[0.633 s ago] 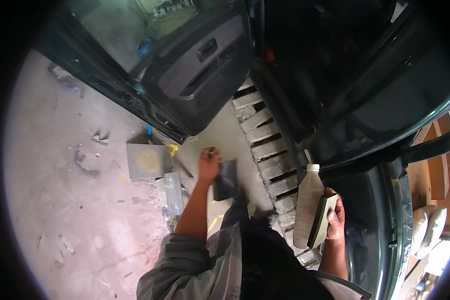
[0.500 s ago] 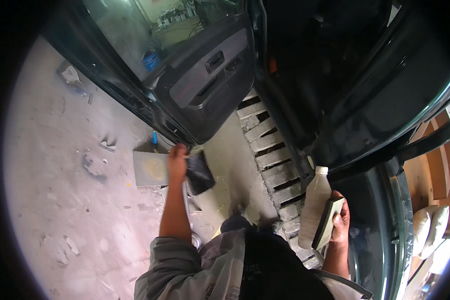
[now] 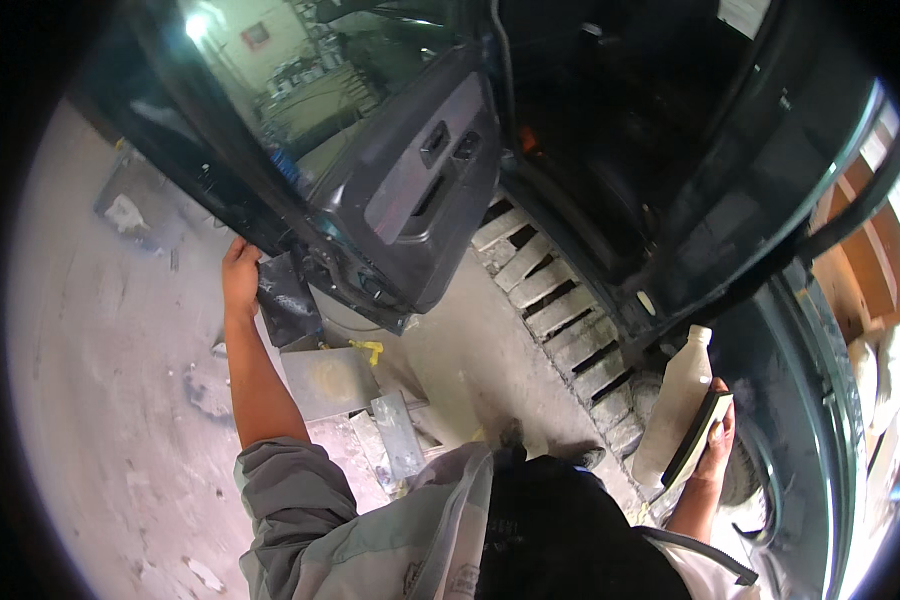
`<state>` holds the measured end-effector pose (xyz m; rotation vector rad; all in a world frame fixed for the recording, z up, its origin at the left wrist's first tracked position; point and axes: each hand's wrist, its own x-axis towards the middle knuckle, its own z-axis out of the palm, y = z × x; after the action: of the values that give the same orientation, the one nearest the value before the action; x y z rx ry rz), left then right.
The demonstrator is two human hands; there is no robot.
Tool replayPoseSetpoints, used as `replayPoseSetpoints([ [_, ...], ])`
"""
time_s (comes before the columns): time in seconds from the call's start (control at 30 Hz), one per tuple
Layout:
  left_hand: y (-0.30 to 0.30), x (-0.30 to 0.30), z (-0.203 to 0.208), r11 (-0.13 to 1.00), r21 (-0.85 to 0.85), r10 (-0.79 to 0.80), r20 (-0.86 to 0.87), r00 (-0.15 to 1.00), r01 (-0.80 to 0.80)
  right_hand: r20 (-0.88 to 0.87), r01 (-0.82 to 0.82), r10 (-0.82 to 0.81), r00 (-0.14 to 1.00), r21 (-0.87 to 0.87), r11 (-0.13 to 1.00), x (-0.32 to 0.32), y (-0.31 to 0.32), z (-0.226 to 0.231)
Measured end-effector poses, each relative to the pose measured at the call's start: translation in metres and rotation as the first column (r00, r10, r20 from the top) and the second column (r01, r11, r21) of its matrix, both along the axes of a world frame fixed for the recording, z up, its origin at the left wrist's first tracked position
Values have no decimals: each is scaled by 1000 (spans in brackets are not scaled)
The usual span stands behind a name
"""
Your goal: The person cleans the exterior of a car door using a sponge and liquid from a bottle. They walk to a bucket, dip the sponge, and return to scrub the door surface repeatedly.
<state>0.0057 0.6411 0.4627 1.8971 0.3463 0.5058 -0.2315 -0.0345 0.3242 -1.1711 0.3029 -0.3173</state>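
Note:
My left hand (image 3: pixel 238 280) is closed on the edge of a thin black sheet (image 3: pixel 288 302), which looks like sandpaper and hangs beside the lower edge of the open car door (image 3: pixel 400 200). On the right, my right hand (image 3: pixel 718 440) is wrapped round a flat block (image 3: pixel 697 440), dark on one side and pale on the other, like a sanding block. A white capped plastic bottle (image 3: pixel 673 410) is held upright, slightly tilted, against that block in the same hand. Some of the right fingers are hidden behind these things.
Below the door lie a grey board (image 3: pixel 330 383), a yellow piece (image 3: pixel 369 350) and a flat grey strip (image 3: pixel 398 435). A slotted floor grate (image 3: pixel 560 310) runs beside the dark car body (image 3: pixel 800 360). Patches mark the dusty floor (image 3: pixel 160 400).
My left hand has moved left and farther away, carrying the black sheet to the door's outer side. The right hand with bottle and block has shifted right. The view has turned somewhat.

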Motion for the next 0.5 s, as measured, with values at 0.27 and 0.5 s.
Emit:
replayPoseSetpoints([
  [0.27,27,2,-31,997,68,-56,112,992,49,-29,149,-149,988,-5,989,-54,8,11],
  [0.5,-49,-26,-45,935,282,-215,-31,976,215,14,231,-234,972,104,967,-93,14,16],
])
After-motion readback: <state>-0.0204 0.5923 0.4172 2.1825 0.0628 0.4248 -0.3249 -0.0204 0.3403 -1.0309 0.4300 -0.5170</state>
